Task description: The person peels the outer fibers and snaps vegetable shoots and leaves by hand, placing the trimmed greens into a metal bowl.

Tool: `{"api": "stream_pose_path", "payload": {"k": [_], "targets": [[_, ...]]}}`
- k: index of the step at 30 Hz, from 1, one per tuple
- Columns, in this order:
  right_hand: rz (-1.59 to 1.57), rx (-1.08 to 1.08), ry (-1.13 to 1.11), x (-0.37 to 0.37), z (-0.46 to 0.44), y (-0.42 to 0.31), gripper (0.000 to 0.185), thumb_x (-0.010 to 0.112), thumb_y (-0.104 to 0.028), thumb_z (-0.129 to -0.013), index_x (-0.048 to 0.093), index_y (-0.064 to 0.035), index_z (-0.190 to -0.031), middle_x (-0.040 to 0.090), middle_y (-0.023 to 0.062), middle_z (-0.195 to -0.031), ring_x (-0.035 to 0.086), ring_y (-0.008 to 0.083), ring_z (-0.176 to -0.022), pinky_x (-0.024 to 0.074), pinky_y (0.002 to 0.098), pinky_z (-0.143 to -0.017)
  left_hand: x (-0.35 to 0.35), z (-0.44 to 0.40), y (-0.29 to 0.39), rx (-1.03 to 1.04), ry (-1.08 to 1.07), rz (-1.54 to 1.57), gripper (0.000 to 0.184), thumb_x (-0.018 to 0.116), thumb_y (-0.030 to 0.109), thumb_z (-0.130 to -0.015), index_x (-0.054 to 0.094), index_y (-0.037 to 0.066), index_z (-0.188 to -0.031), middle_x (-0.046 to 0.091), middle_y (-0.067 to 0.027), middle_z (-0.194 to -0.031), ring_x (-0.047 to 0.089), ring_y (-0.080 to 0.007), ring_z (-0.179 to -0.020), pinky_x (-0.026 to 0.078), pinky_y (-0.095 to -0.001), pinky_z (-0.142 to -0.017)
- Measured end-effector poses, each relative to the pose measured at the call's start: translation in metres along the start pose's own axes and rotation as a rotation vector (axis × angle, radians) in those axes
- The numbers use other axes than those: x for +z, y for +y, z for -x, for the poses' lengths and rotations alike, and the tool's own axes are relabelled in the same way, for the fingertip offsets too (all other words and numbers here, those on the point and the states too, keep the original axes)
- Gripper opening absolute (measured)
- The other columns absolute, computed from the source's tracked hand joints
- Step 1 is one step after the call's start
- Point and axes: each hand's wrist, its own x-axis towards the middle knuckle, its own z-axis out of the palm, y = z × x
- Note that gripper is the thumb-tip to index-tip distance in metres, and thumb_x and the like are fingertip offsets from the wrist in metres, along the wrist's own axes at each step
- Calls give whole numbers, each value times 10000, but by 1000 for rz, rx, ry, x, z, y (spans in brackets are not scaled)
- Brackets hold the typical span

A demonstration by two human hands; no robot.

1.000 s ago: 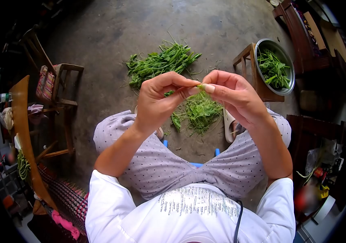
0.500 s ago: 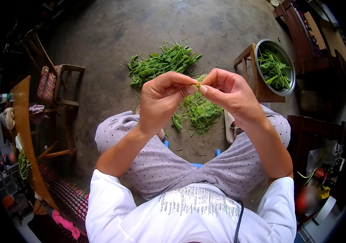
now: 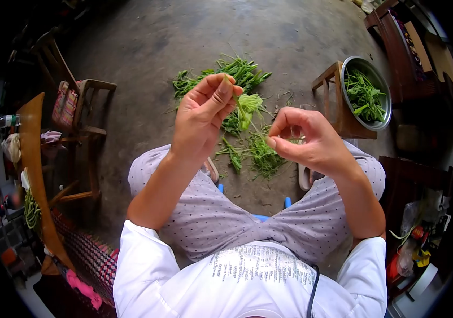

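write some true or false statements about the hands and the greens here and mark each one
1. The left hand pinches a green stem. True.
2. The two hands are pressed together. False: the right hand is apart from the left.
3. The metal basin has greens in it. True.
4. The patterned seat is on the person's right. False: the chair with the patterned seat is on the left.
5. A pile of greens lies on the floor beyond the hands. True.
6. The person's trousers are plain black. False: the trousers are pale with dark dots.
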Motion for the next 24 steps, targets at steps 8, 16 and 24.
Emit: {"api": "stream_pose_path", "payload": {"k": [8,16,24], "targets": [[159,-281,-183,-7,6,1,70,673,-83,-743,614,-56,-770,561,6,-723,504,120,-714,377,262,-621,-17,-8,9,-12,54,74,152,567,152,-929,589,56,-1045,629,-34,-923,599,-101,-799,502,-200,-715],[447,-280,-204,-5,11,5,121,706,-130,-766,667,-54,-852,577,69,-773,536,230,-759,435,333,-692,-22,-14,15,-25,14,79,162,559,181,-933,575,89,-1065,636,-30,-926,644,-152,-867,556,-259,-716],[483,-293,288,2,6,-3,111,681,-113,-821,682,-43,-907,560,45,-659,511,164,-611,415,296,-564,2,-6,-1,-79,-133,-121,186,548,194,-933,583,82,-1077,639,-61,-907,635,-238,-1009,605,-301,-740]]}}
